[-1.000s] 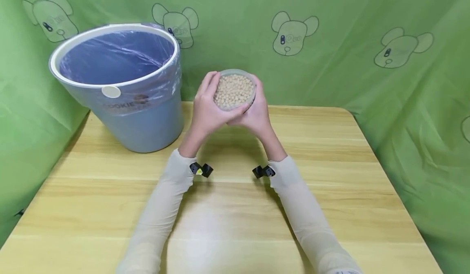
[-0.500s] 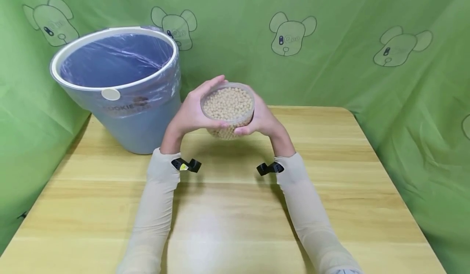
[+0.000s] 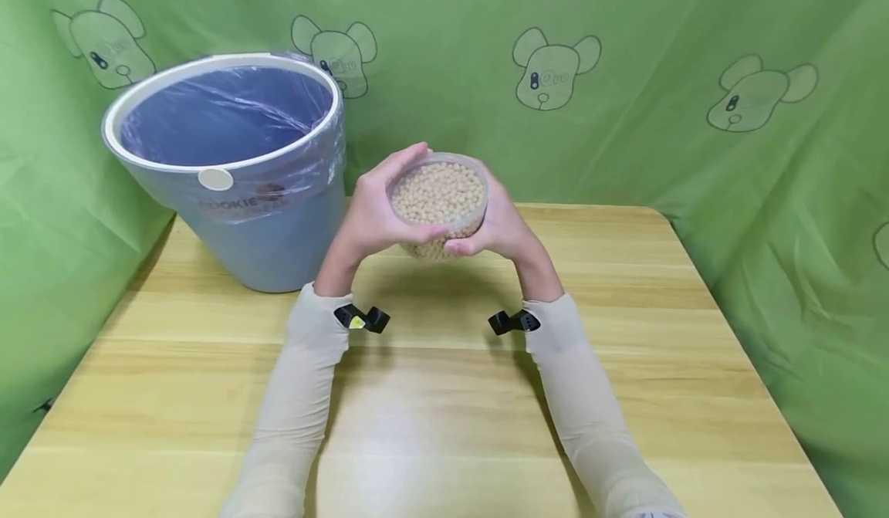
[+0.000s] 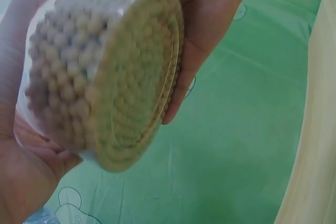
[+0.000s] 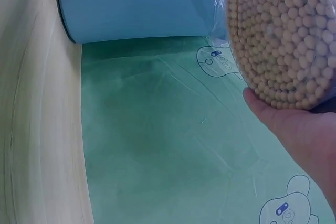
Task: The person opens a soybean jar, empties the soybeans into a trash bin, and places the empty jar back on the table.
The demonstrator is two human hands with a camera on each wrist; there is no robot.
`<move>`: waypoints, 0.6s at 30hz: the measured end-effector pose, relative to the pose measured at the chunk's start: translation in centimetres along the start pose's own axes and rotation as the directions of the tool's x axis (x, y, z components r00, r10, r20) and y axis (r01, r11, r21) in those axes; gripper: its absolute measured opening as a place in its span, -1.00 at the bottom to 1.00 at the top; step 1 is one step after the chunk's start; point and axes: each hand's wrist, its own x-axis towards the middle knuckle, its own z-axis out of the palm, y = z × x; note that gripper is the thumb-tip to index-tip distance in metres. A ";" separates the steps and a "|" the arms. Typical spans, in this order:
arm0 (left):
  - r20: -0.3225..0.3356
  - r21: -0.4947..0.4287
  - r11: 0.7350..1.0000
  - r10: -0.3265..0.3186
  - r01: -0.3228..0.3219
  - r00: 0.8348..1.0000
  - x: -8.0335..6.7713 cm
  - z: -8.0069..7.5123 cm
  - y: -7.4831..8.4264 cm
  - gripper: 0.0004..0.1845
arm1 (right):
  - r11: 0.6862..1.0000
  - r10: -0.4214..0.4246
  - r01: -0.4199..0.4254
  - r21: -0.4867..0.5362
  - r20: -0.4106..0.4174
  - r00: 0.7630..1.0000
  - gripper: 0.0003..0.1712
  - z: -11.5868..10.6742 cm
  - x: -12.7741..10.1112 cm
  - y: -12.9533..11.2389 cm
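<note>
Item: clear tub of beans (image 3: 437, 203) — round, see-through plastic, filled to the brim with small pale beans, no lid visible. Location: held in the air above the far middle of the desk (image 3: 625, 325), just to the right of the bin (image 3: 229, 170), not over it.

Grip, left hand (image 3: 378, 213): fingers curled round the tub's left wall and near rim, holding it. Grip, right hand (image 3: 496, 225): wrapped round the right wall and underside, holding it too. The left wrist view shows the tub's base (image 4: 134, 82) with a hand on either side; the right wrist view shows the beans (image 5: 283, 35) packed against the wall above the palm.

Bin: blue, lined with a thin plastic bag (image 3: 222, 113), standing on the desk's far left corner; no beans can be seen in the visible part of the liner.

Progress, as judged: tub picked up and clear of the desk — done. Tub close to level, contents all inside. Left: carrying it across to the bin's mouth and tipping, if emptying is meant.

Backdrop: green cloth with cartoon bears (image 3: 552, 66).
</note>
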 end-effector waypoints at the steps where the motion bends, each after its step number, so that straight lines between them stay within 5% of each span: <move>1: -0.020 0.028 0.999 -0.019 0.019 1.000 0.0 0.2 0.1 0.16 | 1.000 0.003 -0.003 -0.007 -0.017 1.000 0.33 0.0 0.0 0.0; 6: -0.165 0.200 0.967 -0.126 0.158 0.978 0.2 1.7 0.9 0.24 | 0.996 0.025 -0.038 -0.082 -0.148 0.989 0.36 0.8 0.1 -0.6; 9: -0.199 0.280 0.940 -0.140 0.193 0.970 0.2 2.2 1.2 0.32 | 0.991 0.031 -0.057 -0.124 -0.205 0.978 0.41 1.2 0.2 -0.8; 14: -0.099 0.405 0.906 -0.087 0.120 0.991 0.0 1.0 1.0 0.36 | 0.990 0.019 -0.043 -0.133 -0.174 0.985 0.43 1.1 0.2 0.0; 18: 0.022 0.374 0.927 -0.039 0.028 0.999 -0.1 -0.7 0.6 0.32 | 0.995 0.022 -0.028 -0.097 -0.067 0.998 0.40 0.8 0.3 0.7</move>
